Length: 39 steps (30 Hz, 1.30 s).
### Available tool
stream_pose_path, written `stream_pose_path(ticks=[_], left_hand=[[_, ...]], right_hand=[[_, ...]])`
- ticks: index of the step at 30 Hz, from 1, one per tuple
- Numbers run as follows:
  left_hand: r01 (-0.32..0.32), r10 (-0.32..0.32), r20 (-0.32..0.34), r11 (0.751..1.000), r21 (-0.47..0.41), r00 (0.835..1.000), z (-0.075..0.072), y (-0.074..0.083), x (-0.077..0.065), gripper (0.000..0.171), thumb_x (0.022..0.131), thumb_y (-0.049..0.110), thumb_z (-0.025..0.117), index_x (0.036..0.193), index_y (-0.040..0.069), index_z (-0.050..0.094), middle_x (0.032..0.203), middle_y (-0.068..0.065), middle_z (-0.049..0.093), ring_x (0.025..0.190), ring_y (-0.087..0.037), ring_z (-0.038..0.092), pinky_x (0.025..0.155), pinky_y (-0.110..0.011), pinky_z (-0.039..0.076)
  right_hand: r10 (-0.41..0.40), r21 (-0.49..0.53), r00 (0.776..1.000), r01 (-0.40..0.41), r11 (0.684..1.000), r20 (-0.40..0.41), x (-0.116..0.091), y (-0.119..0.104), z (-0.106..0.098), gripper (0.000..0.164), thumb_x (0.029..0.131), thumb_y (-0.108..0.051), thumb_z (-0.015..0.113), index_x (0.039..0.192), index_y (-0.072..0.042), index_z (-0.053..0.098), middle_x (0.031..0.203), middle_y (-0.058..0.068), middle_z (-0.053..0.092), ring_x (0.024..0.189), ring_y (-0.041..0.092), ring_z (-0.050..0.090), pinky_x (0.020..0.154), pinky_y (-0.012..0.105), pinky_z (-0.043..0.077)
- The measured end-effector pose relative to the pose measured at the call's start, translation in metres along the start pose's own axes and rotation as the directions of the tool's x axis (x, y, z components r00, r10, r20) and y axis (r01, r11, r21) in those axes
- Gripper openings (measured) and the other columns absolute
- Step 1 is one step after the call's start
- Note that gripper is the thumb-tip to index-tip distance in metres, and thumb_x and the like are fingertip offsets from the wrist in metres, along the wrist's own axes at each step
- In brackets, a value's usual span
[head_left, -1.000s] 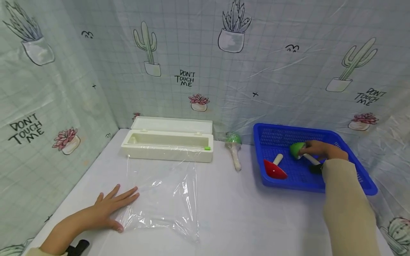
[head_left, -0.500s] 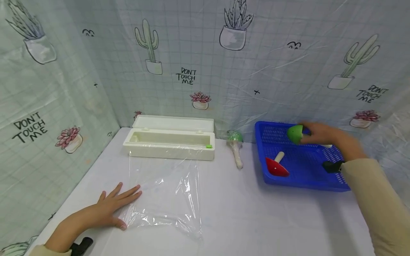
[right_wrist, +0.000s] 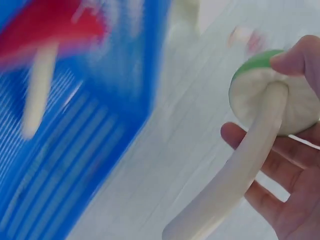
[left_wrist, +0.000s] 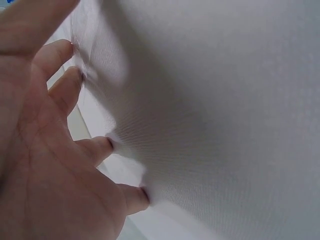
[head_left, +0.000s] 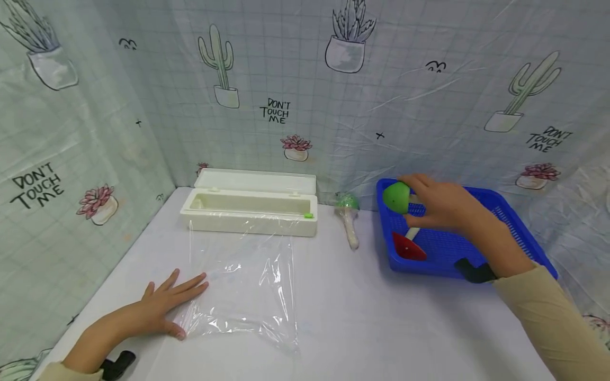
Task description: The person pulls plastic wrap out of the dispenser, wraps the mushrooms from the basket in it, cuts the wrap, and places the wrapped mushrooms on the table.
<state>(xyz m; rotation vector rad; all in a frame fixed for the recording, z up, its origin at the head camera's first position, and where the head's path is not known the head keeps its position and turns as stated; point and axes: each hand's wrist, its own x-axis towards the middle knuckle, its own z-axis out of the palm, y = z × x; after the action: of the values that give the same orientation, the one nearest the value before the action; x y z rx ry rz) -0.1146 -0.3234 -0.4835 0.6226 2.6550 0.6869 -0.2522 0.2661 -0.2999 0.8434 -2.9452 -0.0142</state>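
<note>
My right hand [head_left: 443, 206] grips a toy mushroom with a green cap [head_left: 396, 198] by the cap, held over the left part of the blue basket [head_left: 519, 233]. Its thick white stem [right_wrist: 235, 170] points away from the palm in the right wrist view. Below it in the basket lies a red-capped toy mushroom [head_left: 409, 247]. My left hand [head_left: 159, 312] lies with fingers spread, fingertips pressing the left edge of a sheet of clear plastic film [head_left: 243, 286] on the white table. The film runs out from a cream dispenser box [head_left: 250, 225] with its lid raised.
Between the box and the basket, a film-wrapped green-capped mushroom [head_left: 349, 219] lies on the table [head_left: 352, 317]. A patterned curtain [head_left: 381, 95] rises directly behind these things and along both sides. A green slider [head_left: 308, 215] sits at the box's right end.
My right hand has lifted the green-capped mushroom from the basket's floor and carried it left toward the basket's left rim. My left hand stays on the film.
</note>
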Motion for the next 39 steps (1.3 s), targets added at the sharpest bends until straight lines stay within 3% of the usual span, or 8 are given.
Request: stream_pose_path(ticks=[4,10,16,20,29,35,39], left_hand=[[0.001,0.0,0.002,1.0,-0.018,1.0,0.002,-0.001,-0.001,0.104,0.068,0.048,0.085,0.158,0.042,0.033,0.158,0.041,0.003,0.14,-0.071,0.002,0.091,-0.093,-0.004],[-0.018,0.018,-0.011,1.0,0.005,1.0,0.0,-0.002,0.0,0.103,0.069,0.052,0.082,0.159,0.039,0.033,0.164,0.032,0.007,0.14,-0.071,0.004,0.091,-0.093,-0.001],[-0.019,0.02,-0.019,1.0,0.01,1.0,-0.001,-0.003,0.001,0.103,0.069,0.055,0.081,0.159,0.036,0.034,0.167,0.026,0.011,0.141,-0.07,0.004,0.091,-0.093,-0.001],[-0.043,0.043,-0.03,0.999,0.008,0.999,0.0,-0.002,0.001,0.102,0.07,0.055,0.08,0.159,0.035,0.035,0.167,0.025,0.012,0.141,-0.07,0.004,0.091,-0.093,-0.001],[-0.014,0.014,-0.022,1.0,0.026,1.0,0.003,-0.002,-0.004,0.104,0.067,0.049,0.083,0.158,0.043,0.032,0.159,0.041,0.003,0.14,-0.071,0.004,0.091,-0.093,-0.001],[-0.01,0.01,-0.01,1.0,0.019,1.0,0.001,-0.001,-0.002,0.104,0.068,0.047,0.084,0.158,0.044,0.032,0.158,0.043,0.002,0.14,-0.07,0.003,0.091,-0.093,-0.001],[-0.002,0.002,0.009,1.0,0.018,1.0,-0.002,0.0,0.0,0.104,0.068,0.052,0.083,0.158,0.042,0.033,0.162,0.036,0.005,0.141,-0.07,0.004,0.089,-0.094,0.001]], right_hand=[[-0.107,-0.013,0.991,0.106,0.994,-0.081,0.006,-0.048,0.012,0.082,0.082,-0.04,0.079,0.148,-0.007,0.044,0.135,0.015,0.058,0.068,0.017,0.059,0.058,0.035,0.055],[-0.275,0.037,0.933,0.291,0.956,-0.234,0.02,-0.108,0.033,0.078,0.081,-0.043,0.078,0.145,-0.008,0.049,0.125,0.008,0.067,0.057,0.01,0.05,0.048,0.026,0.045],[-0.344,0.109,0.925,0.363,0.925,-0.164,0.035,-0.15,0.052,0.074,0.084,-0.043,0.071,0.147,-0.011,0.048,0.129,0.002,0.067,0.056,0.008,0.05,0.047,0.019,0.039],[-0.36,0.141,0.924,0.377,0.915,-0.131,0.035,-0.16,0.06,0.074,0.083,-0.041,0.073,0.147,-0.013,0.049,0.129,0.0,0.067,0.051,0.007,0.046,0.047,0.019,0.038],[-0.387,0.158,0.909,0.41,0.898,-0.158,0.032,-0.165,0.072,0.072,0.082,-0.041,0.073,0.147,-0.018,0.05,0.135,-0.004,0.064,0.05,0.007,0.041,0.045,0.02,0.035],[-0.39,0.171,0.908,0.413,0.895,-0.153,0.032,-0.167,0.074,0.072,0.082,-0.04,0.072,0.148,-0.023,0.05,0.135,-0.005,0.064,0.05,0.007,0.039,0.044,0.02,0.033],[-0.397,0.18,0.903,0.424,0.888,-0.166,0.036,-0.171,0.075,0.07,0.083,-0.04,0.07,0.148,-0.026,0.051,0.134,-0.006,0.064,0.049,0.008,0.037,0.043,0.021,0.031]])
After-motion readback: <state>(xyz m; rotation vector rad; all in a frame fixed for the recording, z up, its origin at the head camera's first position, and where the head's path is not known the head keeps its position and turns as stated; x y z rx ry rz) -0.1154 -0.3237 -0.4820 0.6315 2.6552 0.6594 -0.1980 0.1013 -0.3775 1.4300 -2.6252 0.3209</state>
